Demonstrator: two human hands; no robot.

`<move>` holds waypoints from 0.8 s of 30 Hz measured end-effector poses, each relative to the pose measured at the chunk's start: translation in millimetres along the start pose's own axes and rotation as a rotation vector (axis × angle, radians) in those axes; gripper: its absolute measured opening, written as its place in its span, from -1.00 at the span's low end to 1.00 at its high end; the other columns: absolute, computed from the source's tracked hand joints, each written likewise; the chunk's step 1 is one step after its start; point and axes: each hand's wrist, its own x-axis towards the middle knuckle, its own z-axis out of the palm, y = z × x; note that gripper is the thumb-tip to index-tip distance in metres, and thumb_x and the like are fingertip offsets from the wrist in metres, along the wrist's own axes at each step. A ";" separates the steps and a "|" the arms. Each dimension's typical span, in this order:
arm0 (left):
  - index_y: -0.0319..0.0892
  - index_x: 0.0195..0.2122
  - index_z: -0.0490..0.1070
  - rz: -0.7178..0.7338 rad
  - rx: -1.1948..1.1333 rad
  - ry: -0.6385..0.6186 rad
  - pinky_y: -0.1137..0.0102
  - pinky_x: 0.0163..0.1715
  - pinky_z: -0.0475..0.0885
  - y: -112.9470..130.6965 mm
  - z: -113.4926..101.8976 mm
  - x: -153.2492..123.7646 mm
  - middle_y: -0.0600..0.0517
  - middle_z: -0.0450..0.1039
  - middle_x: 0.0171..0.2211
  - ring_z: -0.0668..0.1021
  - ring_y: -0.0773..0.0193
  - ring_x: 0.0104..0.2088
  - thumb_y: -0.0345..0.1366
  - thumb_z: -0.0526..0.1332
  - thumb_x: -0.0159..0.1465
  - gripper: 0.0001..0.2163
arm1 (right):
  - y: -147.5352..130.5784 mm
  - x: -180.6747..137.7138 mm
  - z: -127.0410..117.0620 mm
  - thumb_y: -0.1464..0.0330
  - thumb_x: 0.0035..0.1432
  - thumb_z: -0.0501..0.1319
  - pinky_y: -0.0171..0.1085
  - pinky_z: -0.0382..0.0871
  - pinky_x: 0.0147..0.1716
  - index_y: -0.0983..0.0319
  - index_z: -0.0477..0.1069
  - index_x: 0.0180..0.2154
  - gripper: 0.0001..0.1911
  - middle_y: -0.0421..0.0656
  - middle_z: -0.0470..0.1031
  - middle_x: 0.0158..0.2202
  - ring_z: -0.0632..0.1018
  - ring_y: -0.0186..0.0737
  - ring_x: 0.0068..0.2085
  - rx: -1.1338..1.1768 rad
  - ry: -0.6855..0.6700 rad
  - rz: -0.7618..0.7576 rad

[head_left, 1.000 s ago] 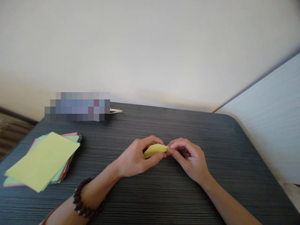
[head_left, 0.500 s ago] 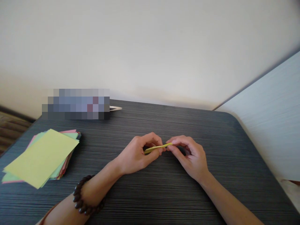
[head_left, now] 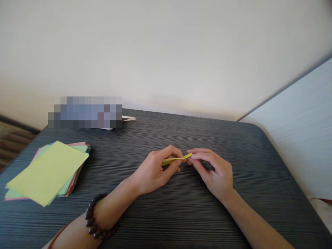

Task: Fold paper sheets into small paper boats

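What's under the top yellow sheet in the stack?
Green sheets and pink sheets stick out from under the yellow sheet, with reddish edges at right. Whatever lies beneath its middle is covered.

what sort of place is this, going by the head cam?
Probably a desk in a home or small office; the view doesn't settle which. Signs: a dark, finely striped tabletop, a plain pale wall behind it, and a loose stack of coloured paper on top.

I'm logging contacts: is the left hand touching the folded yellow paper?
Touching: the head view shows the left hand pinching the folded yellow paper between thumb and fingers.
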 end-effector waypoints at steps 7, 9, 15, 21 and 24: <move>-0.16 -0.14 0.39 0.031 0.041 -0.005 0.45 -0.24 0.44 -0.5 -0.5 0.7 0.03 0.52 -0.27 0.55 0.35 -0.33 -0.32 0.08 0.31 -0.84 | 0.3 -0.7 0.0 0.50 0.13 0.20 -0.24 0.51 -0.27 0.11 0.42 -0.23 -0.81 -0.19 0.58 -0.26 0.60 -0.26 -0.28 0.008 -0.019 0.012; -0.16 -0.15 0.40 0.056 0.062 0.006 0.44 -0.20 0.44 0.0 -0.8 1.2 0.03 0.52 -0.25 0.55 0.32 -0.28 -0.33 0.11 0.29 -0.84 | 0.8 -1.3 -0.7 0.49 0.14 0.19 -0.22 0.51 -0.24 0.11 0.42 -0.23 -0.82 -0.18 0.58 -0.24 0.60 -0.24 -0.25 -0.003 -0.027 0.012; -0.16 -0.22 0.44 0.155 0.167 0.058 0.48 -0.18 0.41 -3.6 -0.5 2.0 0.06 0.53 -0.26 0.54 0.35 -0.26 -0.37 0.14 0.27 -0.89 | 0.4 -3.0 -1.0 0.47 0.18 0.16 -0.26 0.48 -0.19 0.13 0.37 -0.24 -0.86 -0.16 0.54 -0.15 0.57 -0.27 -0.18 -0.082 -0.127 0.023; -0.14 -0.19 0.45 0.293 0.404 0.096 0.40 -0.17 0.41 -12.1 -0.5 0.3 0.02 0.54 -0.22 0.55 0.29 -0.22 -0.38 0.09 0.31 -0.84 | -0.1 -2.7 0.4 0.44 0.22 0.11 -0.28 0.49 -0.25 0.15 0.35 -0.19 -0.87 -0.11 0.48 -0.03 0.56 -0.26 -0.15 -0.190 -0.185 0.005; -0.12 -0.17 0.45 0.323 0.483 0.118 0.39 -0.18 0.41 -13.6 -1.1 -0.3 0.03 0.55 -0.22 0.56 0.28 -0.22 -0.37 0.08 0.32 -0.83 | 1.1 -2.4 0.7 0.43 0.20 0.13 -0.30 0.50 -0.31 0.15 0.37 -0.20 -0.87 -0.10 0.45 -0.01 0.57 -0.27 -0.22 -0.234 -0.166 -0.030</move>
